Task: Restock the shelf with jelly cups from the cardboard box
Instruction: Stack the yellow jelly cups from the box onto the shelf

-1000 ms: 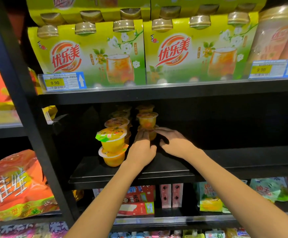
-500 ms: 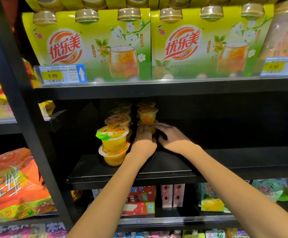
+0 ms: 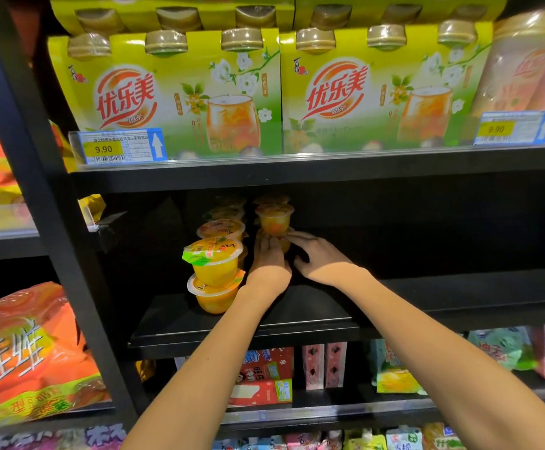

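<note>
Yellow-orange jelly cups (image 3: pixel 216 261), black shelf (image 3: pixel 238 323)
</note>
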